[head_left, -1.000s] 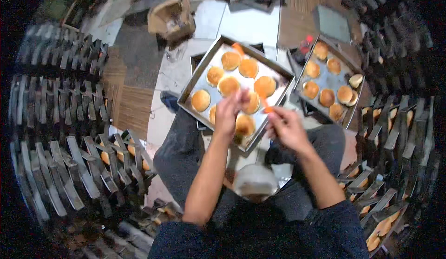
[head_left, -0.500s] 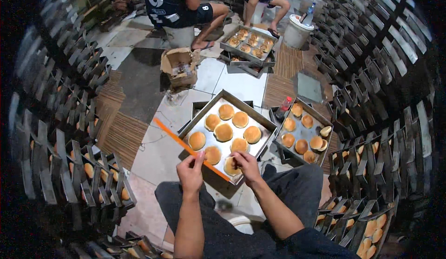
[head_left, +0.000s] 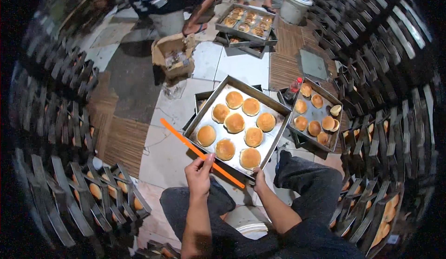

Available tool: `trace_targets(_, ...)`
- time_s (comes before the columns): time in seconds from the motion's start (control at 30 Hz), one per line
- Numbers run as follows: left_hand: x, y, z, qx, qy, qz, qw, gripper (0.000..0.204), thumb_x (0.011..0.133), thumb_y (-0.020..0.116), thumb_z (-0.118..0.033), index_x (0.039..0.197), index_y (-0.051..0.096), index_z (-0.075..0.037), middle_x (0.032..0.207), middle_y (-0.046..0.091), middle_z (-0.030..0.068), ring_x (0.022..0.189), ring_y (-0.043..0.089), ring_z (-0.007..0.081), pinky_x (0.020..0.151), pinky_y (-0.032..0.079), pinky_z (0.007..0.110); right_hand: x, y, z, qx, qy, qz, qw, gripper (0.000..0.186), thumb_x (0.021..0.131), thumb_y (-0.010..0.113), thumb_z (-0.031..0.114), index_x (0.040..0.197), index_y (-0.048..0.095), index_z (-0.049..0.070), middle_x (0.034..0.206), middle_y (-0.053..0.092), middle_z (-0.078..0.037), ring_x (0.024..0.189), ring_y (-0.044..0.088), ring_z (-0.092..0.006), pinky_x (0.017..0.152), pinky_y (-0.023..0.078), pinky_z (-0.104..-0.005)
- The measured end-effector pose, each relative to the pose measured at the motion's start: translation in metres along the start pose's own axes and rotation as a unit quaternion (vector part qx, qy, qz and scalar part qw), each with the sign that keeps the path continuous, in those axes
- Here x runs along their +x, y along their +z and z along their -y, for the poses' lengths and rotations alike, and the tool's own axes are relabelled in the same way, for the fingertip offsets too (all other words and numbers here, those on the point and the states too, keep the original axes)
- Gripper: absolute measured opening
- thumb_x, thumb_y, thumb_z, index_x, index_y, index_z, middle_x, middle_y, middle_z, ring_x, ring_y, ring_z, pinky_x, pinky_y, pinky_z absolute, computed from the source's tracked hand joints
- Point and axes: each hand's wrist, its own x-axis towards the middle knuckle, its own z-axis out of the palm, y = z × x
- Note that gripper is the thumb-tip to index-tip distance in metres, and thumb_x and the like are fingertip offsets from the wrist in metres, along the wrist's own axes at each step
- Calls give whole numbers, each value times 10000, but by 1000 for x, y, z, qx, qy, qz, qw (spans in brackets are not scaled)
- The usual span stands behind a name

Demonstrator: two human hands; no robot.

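A long, thin orange strip [head_left: 227, 175] is pinched between the thumb and fingers of my left hand [head_left: 199, 179], slanting across the near left side of a square metal tray [head_left: 278, 116]. My right hand [head_left: 261, 181] grips the tray's near corner, thumb up on the rim and the fingers mostly hidden below. Several round golden buns sit apart inside, among them a middle bun [head_left: 234, 123] and a bun by the near corner [head_left: 250, 158]. Beneath this tray, part of another dark tray [head_left: 202, 96] shows.
To the right stands a second bun tray [head_left: 304, 115], with a red-capped bottle [head_left: 292, 88] beside it. Farther off are a torn cardboard box [head_left: 173, 57], stacked trays of patterned buns [head_left: 246, 21], a white bucket [head_left: 294, 6] and seated people. Tall stacks of tins flank both sides.
My right hand has left the bun at the near corner and moved down onto the tray's corner. My left hand still holds the orange strip. The whole view has shifted.
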Motion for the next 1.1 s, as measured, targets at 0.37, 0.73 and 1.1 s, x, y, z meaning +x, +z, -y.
trace_targets(0.37, 9, -21, -21, -126, 133, -107, 977, 195, 904, 613, -191, 862, 666, -8, 680, 549, -34, 586, 439, 46, 527, 350, 211, -140, -11, 138, 94, -145, 10, 985, 122, 590, 594, 127, 667, 547, 45, 696, 534, -97, 552, 510, -242, 475, 412, -385)
trace_targets(0.73, 45, -59, 34, -35, 131, -239, 962, 312, 806, 695, -372, 771, 669, -63, 620, 494, -2, 523, 425, 103, 447, 329, 254, -464, -241, 103, 249, -431, -258, 828, 32, 653, 536, 123, 652, 511, 102, 689, 522, -49, 577, 484, -187, 534, 442, -299)
trace_targets(1.1, 10, 10, 31, 10, 145, -42, 989, 303, 862, 669, -299, 959, 698, -14, 717, 588, 13, 605, 462, 88, 508, 354, 251, -555, -394, -4, 415, -612, -213, 639, 55, 736, 503, 99, 766, 541, 75, 790, 593, -81, 738, 603, -254, 711, 529, -461)
